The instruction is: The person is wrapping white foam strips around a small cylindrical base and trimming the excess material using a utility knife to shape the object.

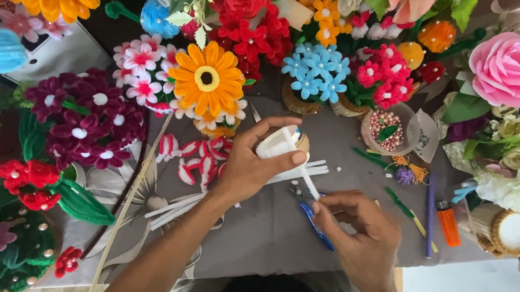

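My left hand (pixel 248 167) grips a small white flower piece (pixel 278 143) made of fuzzy wire, held over the grey cloth (pixel 265 232). A thin white stem (pixel 308 183) runs down from it to my right hand (pixel 358 233), whose fingertips pinch its lower end. Under my right hand lie pliers with blue handles (pixel 316 225). A bundle of white fuzzy wires (pixel 175 211) lies on the cloth beneath my left wrist. Red and white petal loops (pixel 198 157) sit just left of my left hand.
Handmade flowers ring the cloth: an orange daisy (pixel 207 79), blue blossoms (pixel 314 72), a pink rose (pixel 513 69), dark purple flowers (pixel 86 119). A bowl of beads (pixel 386 129), an orange lighter (pixel 448 223), a purple pen (pixel 429 217), green wires (pixel 401 204) and a woven pot (pixel 516 233) lie to the right.
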